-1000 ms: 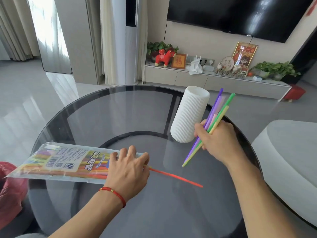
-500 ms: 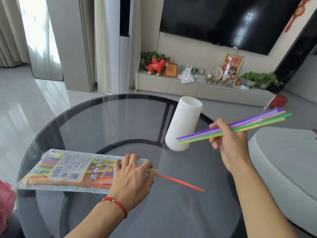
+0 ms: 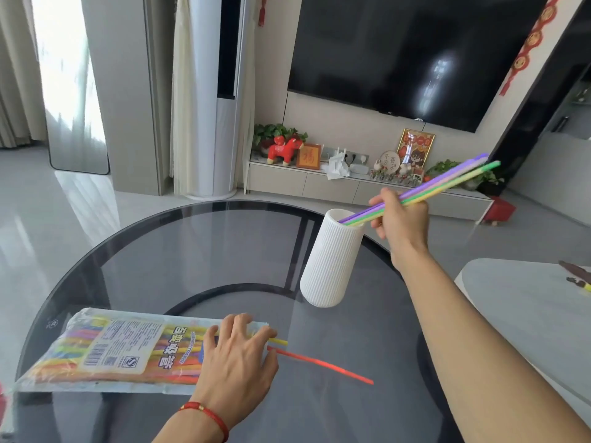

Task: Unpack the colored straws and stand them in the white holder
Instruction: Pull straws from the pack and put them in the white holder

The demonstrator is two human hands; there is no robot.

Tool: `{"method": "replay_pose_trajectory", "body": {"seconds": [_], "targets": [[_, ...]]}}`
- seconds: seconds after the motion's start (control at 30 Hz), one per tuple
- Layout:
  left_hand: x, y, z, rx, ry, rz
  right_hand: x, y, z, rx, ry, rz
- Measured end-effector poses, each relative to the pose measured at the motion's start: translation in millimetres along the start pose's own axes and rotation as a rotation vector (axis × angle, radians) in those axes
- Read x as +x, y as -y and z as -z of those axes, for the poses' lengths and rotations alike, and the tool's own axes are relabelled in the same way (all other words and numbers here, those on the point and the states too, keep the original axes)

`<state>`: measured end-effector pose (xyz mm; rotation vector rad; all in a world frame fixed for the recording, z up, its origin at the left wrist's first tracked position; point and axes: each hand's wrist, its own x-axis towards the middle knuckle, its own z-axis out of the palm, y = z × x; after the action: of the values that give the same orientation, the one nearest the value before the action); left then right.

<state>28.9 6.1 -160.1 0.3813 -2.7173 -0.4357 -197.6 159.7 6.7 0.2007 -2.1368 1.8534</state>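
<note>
A ribbed white holder (image 3: 331,263) stands upright on the round glass table (image 3: 179,251). My right hand (image 3: 401,223) grips a small bunch of purple, green and yellow straws (image 3: 447,183), tilted, with their lower tips just inside the holder's mouth. My left hand (image 3: 236,362) lies flat on the open end of the plastic straw packet (image 3: 105,350), fingers spread. A red straw (image 3: 319,366) and a short yellow straw tip (image 3: 278,341) stick out of the packet from under my fingers.
A grey-white seat (image 3: 527,302) sits right of the table. Behind it stand a low TV cabinet (image 3: 303,183) with ornaments and a tall white column unit (image 3: 208,123). Something red (image 3: 2,401) shows at the left edge.
My right hand has risen and carried the straw bunch over to the holder; the tips now sit in its mouth. My left hand stayed on the packet.
</note>
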Motion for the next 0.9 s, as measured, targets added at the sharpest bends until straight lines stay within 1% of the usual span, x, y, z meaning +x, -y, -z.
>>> {"method": "replay_pose_trajectory", "body": {"seconds": [0.07,0.1,0.2,0.3,0.33,0.37,0.43,0.47,0.5,0.53,0.6,0.67,0.73,0.8,0.9], "targets": [[0,1,0,-0.006,-0.005,-0.004,1,-1,-7,-0.155,0.114,-0.041],[0,1,0,-0.012,-0.006,-0.006,2,-1,-8,-0.176,0.159,-0.056],[2,2,2,-0.022,0.015,-0.003,0,0,-3,-0.138,0.265,-0.063],[3,6,6,-0.064,-0.008,-0.015,-12,-2,12,-0.068,0.362,-0.044],[4,8,9,-0.056,-0.012,-0.027,-17,-4,17,-0.032,0.341,-0.022],[5,11,12,-0.044,-0.007,-0.041,-23,-7,22,0.008,0.278,0.011],[6,19,19,-0.037,0.041,-0.056,-40,-18,36,0.082,0.103,0.081],[7,23,23,-0.034,0.082,-0.060,-50,-26,45,0.068,0.047,0.124],[7,28,27,-0.015,0.130,-0.064,-60,-38,54,-0.001,0.055,0.154],[8,32,31,0.015,0.172,-0.073,-70,-50,64,-0.125,0.143,0.170],[5,39,37,0.073,0.242,-0.090,-89,-76,78,-0.432,0.483,0.131],[4,44,39,0.110,0.301,-0.108,-106,-96,86,-0.661,0.801,0.045],[2,49,40,0.148,0.371,-0.140,-117,-106,83,-0.831,1.014,0.011],[0,54,40,0.178,0.439,-0.174,-121,-109,76,-0.939,1.108,0.039],[1,57,39,0.191,0.473,-0.171,-121,-109,65,-0.901,1.126,0.086]]}}
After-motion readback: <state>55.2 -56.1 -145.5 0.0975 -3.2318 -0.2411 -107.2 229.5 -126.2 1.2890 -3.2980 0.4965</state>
